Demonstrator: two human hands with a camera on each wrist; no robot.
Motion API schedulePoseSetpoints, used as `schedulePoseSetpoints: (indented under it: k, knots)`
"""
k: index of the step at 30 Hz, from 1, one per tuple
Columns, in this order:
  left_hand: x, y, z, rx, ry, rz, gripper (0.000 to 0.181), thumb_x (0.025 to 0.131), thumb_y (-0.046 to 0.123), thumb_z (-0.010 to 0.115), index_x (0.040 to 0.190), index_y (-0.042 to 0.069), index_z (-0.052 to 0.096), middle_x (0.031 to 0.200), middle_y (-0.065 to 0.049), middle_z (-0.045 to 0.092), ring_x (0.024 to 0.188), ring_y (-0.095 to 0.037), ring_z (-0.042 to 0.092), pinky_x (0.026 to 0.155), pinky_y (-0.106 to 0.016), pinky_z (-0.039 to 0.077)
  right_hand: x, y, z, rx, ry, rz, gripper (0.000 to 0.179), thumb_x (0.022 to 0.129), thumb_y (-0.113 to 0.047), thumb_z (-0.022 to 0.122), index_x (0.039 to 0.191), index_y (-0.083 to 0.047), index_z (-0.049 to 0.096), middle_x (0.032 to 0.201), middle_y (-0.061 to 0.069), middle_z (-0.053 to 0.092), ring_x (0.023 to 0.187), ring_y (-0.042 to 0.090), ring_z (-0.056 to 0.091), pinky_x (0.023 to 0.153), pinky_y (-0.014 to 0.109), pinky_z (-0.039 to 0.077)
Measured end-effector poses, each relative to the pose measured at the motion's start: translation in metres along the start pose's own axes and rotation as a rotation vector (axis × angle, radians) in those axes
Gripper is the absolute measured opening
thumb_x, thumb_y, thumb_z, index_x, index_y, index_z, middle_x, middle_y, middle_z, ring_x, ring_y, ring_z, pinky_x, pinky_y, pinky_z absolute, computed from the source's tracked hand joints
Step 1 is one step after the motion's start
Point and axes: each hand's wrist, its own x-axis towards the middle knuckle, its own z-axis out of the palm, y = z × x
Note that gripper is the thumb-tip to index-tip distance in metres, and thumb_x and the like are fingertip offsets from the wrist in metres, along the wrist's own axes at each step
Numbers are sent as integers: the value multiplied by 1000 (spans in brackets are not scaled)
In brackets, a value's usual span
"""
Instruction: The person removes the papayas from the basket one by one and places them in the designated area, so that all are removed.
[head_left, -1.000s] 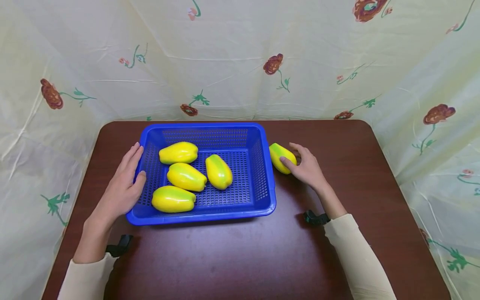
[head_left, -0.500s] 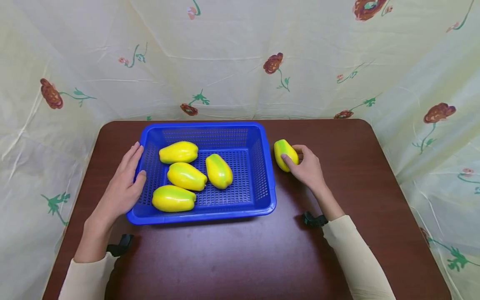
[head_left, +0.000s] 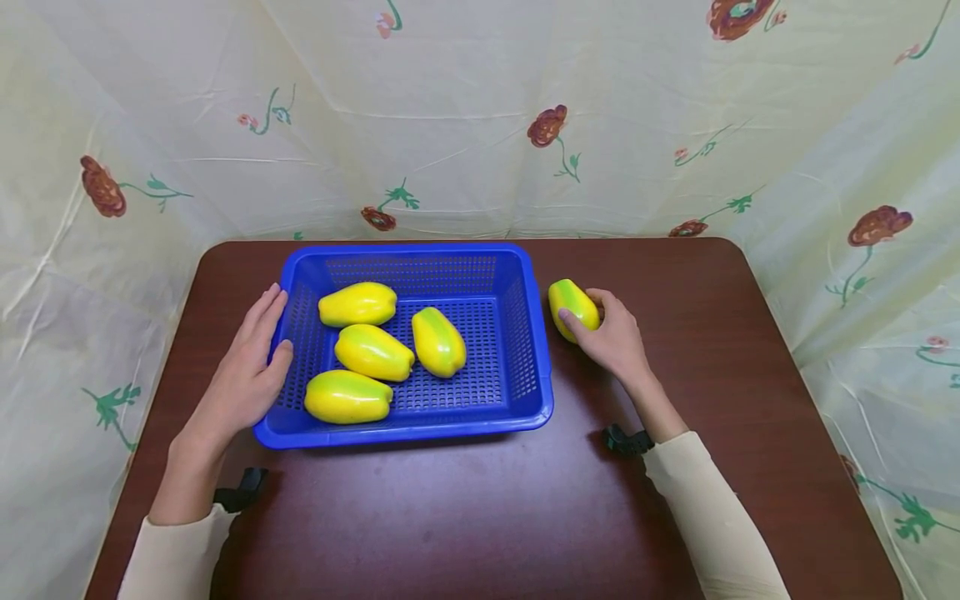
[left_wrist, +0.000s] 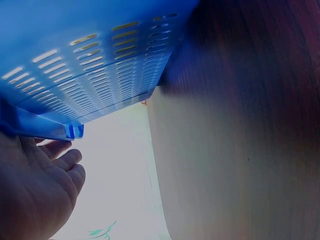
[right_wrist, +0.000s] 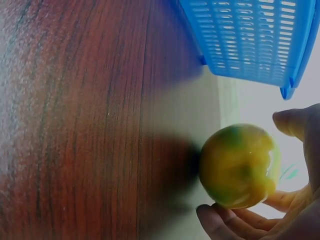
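Observation:
A blue plastic basket (head_left: 405,436) with slotted walls sits on the table, holding several yellow-green papayas (head_left: 372,353). My left hand (head_left: 243,367) lies along the basket's left rim, fingers extended and thumb over the edge; in the left wrist view its fingertips (left_wrist: 75,160) are by the rim. Right of the basket, a single papaya (head_left: 572,307) stands apart on the table. My right hand (head_left: 615,337) holds it, thumb on the near side and fingers round the far right side. From the right wrist, the papaya (right_wrist: 240,167) appears end-on, with fingers against its lower side.
The dark brown table (head_left: 465,517) extends in front of the basket and to the right. A pale flowered curtain (head_left: 480,125) hangs behind the table and along both sides. Black straps (head_left: 628,440) are on both wrists.
My right hand has shifted the loose papaya slightly right and back, away from the basket wall, turning it a little. In the last half second it barely moves. The left hand stays put.

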Motion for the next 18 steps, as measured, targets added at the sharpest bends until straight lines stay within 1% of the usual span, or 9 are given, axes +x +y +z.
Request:
schedulePoseSetpoints:
  k: [5, 8, 11, 15, 18]
  knots:
    - [-1, 0, 0, 2, 0, -3, 71, 109, 17, 44, 172, 17, 13, 181, -8, 8, 165, -43, 12, 124, -78, 16, -2, 0, -1, -31, 12, -7, 78, 96, -57, 67, 155, -10, 49, 143, 20, 59, 112, 37, 58, 91, 52, 51]
    - [0, 0, 0, 3, 1, -1, 71, 109, 17, 45, 172, 17, 13, 181, -9, 8, 166, -43, 12, 124, -78, 16, -3, -1, -3, -28, 18, -7, 81, 96, -58, 67, 157, -9, 46, 148, 21, 56, 117, 38, 58, 94, 56, 51]
    - [0, 0, 0, 1, 1, 5, 71, 109, 17, 45, 172, 16, 13, 181, -9, 8, 166, -43, 12, 125, -78, 16, -4, -2, -6, -23, 29, -15, 83, 95, -59, 67, 158, -9, 45, 152, 22, 54, 125, 41, 58, 99, 62, 50]
    - [0, 1, 0, 1, 0, 9, 71, 109, 17, 45, 172, 16, 13, 181, -10, 8, 166, -43, 11, 125, -77, 15, -4, -4, -12, -20, 41, -49, 82, 96, -58, 67, 158, -8, 45, 156, 23, 50, 137, 44, 54, 107, 68, 46]
    - [0, 1, -1, 1, 0, 10, 71, 109, 17, 45, 172, 16, 13, 181, -10, 8, 166, -42, 10, 126, -76, 14, -5, -7, -15, -12, 43, -93, 80, 97, -53, 68, 158, -7, 45, 160, 24, 47, 143, 45, 50, 112, 69, 44]
